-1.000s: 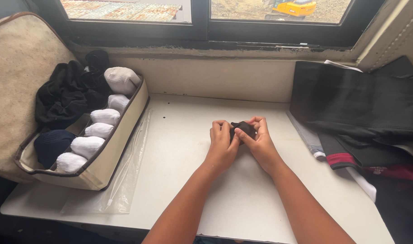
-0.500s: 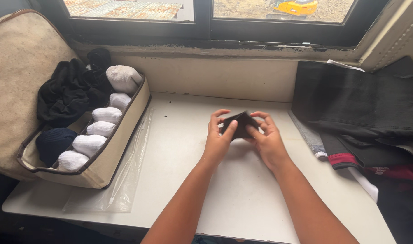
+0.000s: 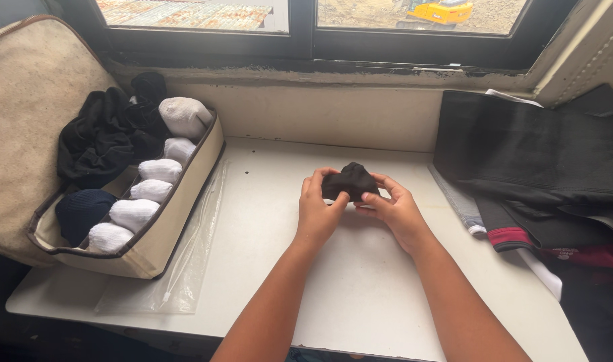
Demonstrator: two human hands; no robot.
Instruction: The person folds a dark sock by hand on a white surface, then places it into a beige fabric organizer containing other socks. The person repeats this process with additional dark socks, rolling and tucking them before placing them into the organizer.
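The flat dark piece from half a second back is now bunched into a rounded black sock bundle (image 3: 350, 181), lifted a touch above the desk (image 3: 360, 295) at centre frame. The left hand (image 3: 316, 209) pinches its left edge, the right hand (image 3: 397, 211) its lower right, fingers curled round it from both sides. How tightly it is rolled is hard to tell. At left, the fabric organiser (image 3: 155, 245) holds white rolled socks (image 3: 133, 214).
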